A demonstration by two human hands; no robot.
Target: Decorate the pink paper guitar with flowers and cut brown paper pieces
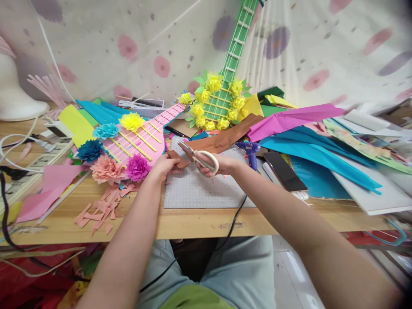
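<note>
My left hand (163, 165) pinches a small piece of brown paper (179, 159) above the grey cutting mat (196, 191). My right hand (216, 165) grips cream-handled scissors (201, 158), whose blades point left into the brown paper. Both hands hover over the far left part of the mat. A long strip of brown paper (225, 136) lies just behind them.
A pink paper guitar (138, 143) with paper flowers lies left, a green one (230, 68) with yellow flowers stands behind. A blue glue gun (251, 152), a phone (285, 171), coloured paper sheets (309, 146) and a white board (380, 193) sit right. Pink scraps (99, 212) litter the wooden table edge (199, 223).
</note>
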